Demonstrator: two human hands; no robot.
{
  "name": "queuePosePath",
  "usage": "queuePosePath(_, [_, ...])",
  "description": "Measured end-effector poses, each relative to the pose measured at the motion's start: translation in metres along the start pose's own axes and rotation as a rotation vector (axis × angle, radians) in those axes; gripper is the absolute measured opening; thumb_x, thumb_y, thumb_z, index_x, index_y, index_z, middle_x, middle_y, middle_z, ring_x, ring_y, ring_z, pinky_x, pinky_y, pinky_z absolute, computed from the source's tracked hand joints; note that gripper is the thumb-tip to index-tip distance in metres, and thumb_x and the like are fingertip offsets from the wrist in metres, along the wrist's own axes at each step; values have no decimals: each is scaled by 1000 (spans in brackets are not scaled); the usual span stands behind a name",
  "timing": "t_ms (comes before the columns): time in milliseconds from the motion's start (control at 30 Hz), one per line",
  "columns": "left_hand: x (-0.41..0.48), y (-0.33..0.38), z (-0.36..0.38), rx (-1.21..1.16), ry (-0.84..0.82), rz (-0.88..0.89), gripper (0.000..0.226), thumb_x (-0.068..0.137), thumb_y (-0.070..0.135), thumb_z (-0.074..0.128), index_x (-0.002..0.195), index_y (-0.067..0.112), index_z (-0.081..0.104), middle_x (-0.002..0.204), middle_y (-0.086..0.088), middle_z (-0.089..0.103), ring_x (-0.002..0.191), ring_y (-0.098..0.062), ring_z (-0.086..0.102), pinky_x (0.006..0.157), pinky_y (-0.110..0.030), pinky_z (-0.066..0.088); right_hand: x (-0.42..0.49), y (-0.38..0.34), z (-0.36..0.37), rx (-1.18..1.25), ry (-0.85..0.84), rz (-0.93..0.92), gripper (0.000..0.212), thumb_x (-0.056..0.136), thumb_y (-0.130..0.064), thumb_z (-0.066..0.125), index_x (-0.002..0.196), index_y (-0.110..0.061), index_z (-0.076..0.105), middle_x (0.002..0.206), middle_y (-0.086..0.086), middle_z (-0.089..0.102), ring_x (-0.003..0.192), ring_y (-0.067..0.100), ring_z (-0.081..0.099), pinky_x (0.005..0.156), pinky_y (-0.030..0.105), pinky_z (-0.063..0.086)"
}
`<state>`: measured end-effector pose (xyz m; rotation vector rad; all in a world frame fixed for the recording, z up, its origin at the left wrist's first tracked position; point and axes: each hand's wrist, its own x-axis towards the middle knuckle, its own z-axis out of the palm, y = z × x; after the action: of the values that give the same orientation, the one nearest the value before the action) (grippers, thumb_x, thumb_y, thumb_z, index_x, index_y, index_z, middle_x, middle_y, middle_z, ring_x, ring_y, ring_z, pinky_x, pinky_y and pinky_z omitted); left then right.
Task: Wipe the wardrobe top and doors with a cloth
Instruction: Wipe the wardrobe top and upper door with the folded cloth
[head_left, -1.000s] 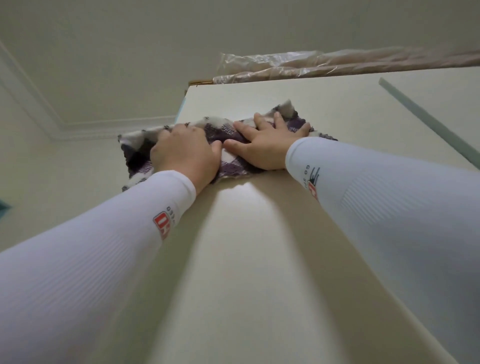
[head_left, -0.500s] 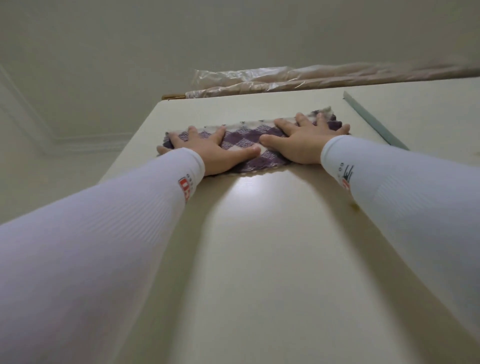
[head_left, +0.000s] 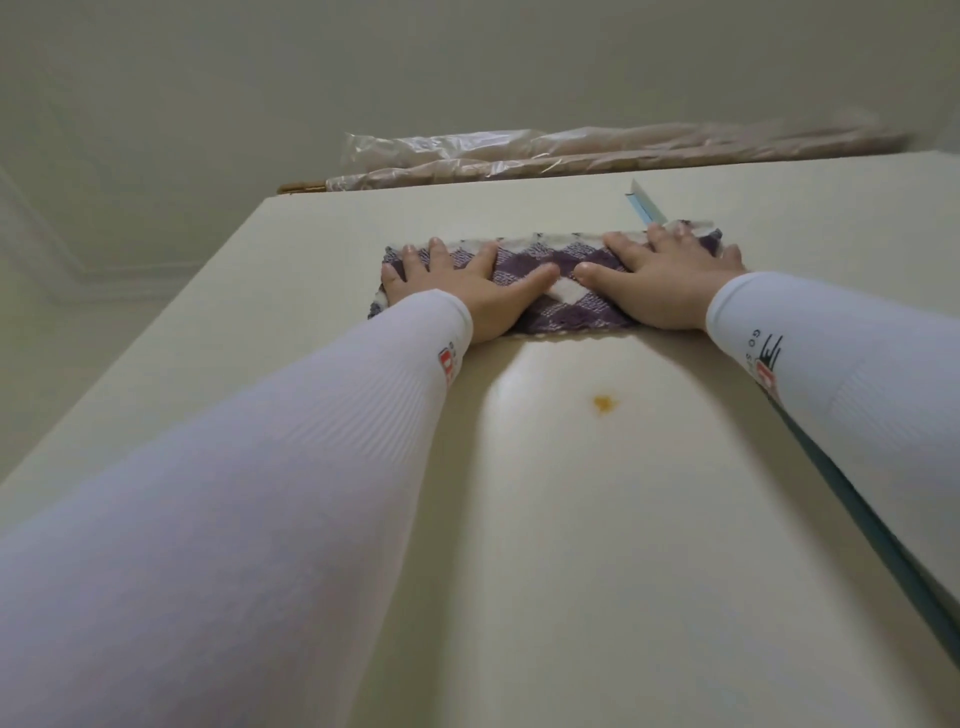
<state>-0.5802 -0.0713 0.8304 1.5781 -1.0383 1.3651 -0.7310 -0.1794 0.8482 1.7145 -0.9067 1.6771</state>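
Note:
A purple-and-white checked cloth (head_left: 563, 293) lies spread flat against the cream wardrobe door (head_left: 597, 519), close to the door's top edge. My left hand (head_left: 462, 291) presses its left half with fingers spread flat. My right hand (head_left: 670, 283) presses its right half the same way, fingertips near the seam between the doors. Both thumbs point toward each other over the middle of the cloth. White sleeves cover both forearms.
A small orange stain (head_left: 602, 402) sits on the door below the cloth. A dark teal gap (head_left: 883, 530) divides this door from the right door (head_left: 831, 208). Long plastic-wrapped rolls (head_left: 571, 150) lie on the wardrobe top. The ceiling moulding (head_left: 78, 270) is at left.
Both hands slid the cloth rightward from the door's left edge toward the seam. My left hand went from bunched on the cloth to flat. The orange stain came into view.

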Motion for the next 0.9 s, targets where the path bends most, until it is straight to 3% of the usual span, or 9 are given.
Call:
queuePosePath(133, [-15, -9, 1, 0, -7, -5, 92, 63, 91, 22, 142, 47, 5, 156, -6, -5, 141, -33, -9, 111, -52, -7, -16, -7, 0, 16, -20, 10, 76, 76, -82, 15, 144, -47, 9, 158, 1, 0, 144, 23, -5, 111, 54, -3])
queuePosePath(633, [-107, -32, 17, 39, 6, 39, 95, 61, 92, 18, 142, 48, -1, 156, -6, -10, 140, -34, -15, 109, -53, -9, -132, -16, 6, 1, -70, 59, 78, 76, -82, 12, 144, -46, 0, 157, 1, -6, 143, 26, -10, 110, 57, -3])
queuePosePath(900, [-119, -104, 6, 69, 27, -30, 96, 56, 94, 12, 140, 50, -2, 156, -1, -8, 141, -30, -12, 110, -54, -4, -145, -90, 12, 29, -62, -8, 75, 80, -77, 13, 145, -43, -2, 157, 5, -9, 142, 30, -14, 109, 58, -9])
